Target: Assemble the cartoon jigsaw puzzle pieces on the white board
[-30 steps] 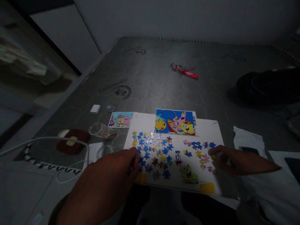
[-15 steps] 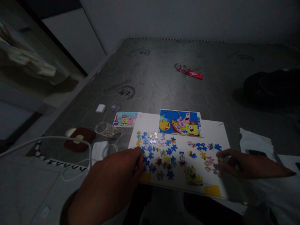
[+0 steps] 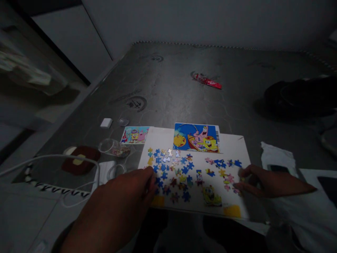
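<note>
A white board (image 3: pixel 234 147) lies in front of me with several loose puzzle pieces (image 3: pixel 175 168) scattered on it, mostly blue, some pink and yellow. A cartoon reference picture (image 3: pixel 196 137) rests on its far edge. My left hand (image 3: pixel 123 196) sits at the board's left edge, fingers curled, fingertips among the blue pieces; what they hold is hidden. My right hand (image 3: pixel 263 181) lies at the right edge, fingers pinched at a small piece beside the pink pieces (image 3: pixel 229 181).
A second small cartoon picture (image 3: pixel 135 135) lies left of the board. Near it are a clear plastic cup (image 3: pixel 114 147) on its side, a white block (image 3: pixel 106 122), a white cable (image 3: pixel 52 158) and a dark red object (image 3: pixel 79 160). A red wrapper (image 3: pixel 206 80) lies farther back.
Both hands stay at the board's edges; the right hand's fingers have drawn together slightly near the pink pieces. The view has swayed a little sideways and back.
</note>
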